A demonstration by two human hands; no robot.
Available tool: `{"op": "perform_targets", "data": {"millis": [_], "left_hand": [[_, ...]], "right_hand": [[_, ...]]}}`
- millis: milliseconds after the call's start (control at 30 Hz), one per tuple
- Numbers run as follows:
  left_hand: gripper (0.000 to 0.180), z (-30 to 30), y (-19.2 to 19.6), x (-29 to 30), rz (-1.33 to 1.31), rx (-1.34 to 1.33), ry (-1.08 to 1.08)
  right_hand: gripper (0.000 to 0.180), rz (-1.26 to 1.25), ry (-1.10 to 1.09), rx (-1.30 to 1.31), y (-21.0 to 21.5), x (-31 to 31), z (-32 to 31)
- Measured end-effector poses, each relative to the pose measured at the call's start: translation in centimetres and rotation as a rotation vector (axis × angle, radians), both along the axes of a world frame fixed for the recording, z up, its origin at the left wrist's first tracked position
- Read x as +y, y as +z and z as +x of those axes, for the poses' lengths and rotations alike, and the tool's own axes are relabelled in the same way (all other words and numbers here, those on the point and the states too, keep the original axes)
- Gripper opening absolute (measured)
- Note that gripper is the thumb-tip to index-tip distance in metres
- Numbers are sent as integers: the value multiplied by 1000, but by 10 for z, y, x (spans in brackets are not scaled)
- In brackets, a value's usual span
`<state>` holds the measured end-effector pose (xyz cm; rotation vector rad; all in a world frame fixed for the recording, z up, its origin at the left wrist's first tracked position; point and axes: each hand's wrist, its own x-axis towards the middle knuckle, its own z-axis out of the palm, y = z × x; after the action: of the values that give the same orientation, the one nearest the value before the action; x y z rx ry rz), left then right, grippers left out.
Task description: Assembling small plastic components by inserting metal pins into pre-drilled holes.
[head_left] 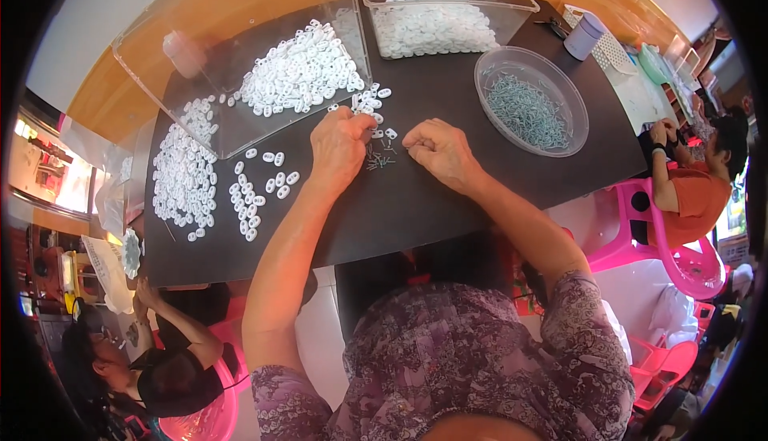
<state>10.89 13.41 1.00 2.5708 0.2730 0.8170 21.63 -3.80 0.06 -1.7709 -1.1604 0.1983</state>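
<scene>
Over the dark table, my left hand [340, 147] is closed, thumb and fingers pressed together; what it holds, if anything, is hidden. My right hand [442, 153], just to its right, is also closed with bent fingers, and I cannot make out anything in it. Between them lies a small scatter of screws [382, 159]. Several small white oval plastic pieces [370, 103], each with two dark holes, lie just beyond my fingers. To the right stands a round clear tub [578, 131] full of greyish screws [524, 109].
A tilted clear bin [232, 151] spills a heap of white pieces [304, 69]; more pieces [184, 173] lie at left. Behind stands another filled clear bin [512, 11]. A lavender cup [586, 37] is at back right. People sit left [176, 377] and right [696, 193].
</scene>
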Motion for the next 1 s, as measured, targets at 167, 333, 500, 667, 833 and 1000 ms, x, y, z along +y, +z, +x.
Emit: {"op": "perform_targets", "data": {"millis": [167,333,500,667,833,1000], "left_hand": [[12,9,-4,-3,161,49,-15],[10,18,-1,-1,235,135,-12],[9,18,4,-1,199,148,-23],[7,-3,12,2,-12,111,24],[6,-43,18,-5,-782,60,-48],[12,-71,17,-33,-1056,-146,0]], "right_hand": [[11,-17,-1,-11,2,-1,0],[9,1,-29,6,3,1,-2],[9,-5,-27,-15,5,2,-2],[8,-1,-19,-5,5,1,-3],[8,25,-18,48,1,1,2],[9,6,57,160,5,-1,8]]}}
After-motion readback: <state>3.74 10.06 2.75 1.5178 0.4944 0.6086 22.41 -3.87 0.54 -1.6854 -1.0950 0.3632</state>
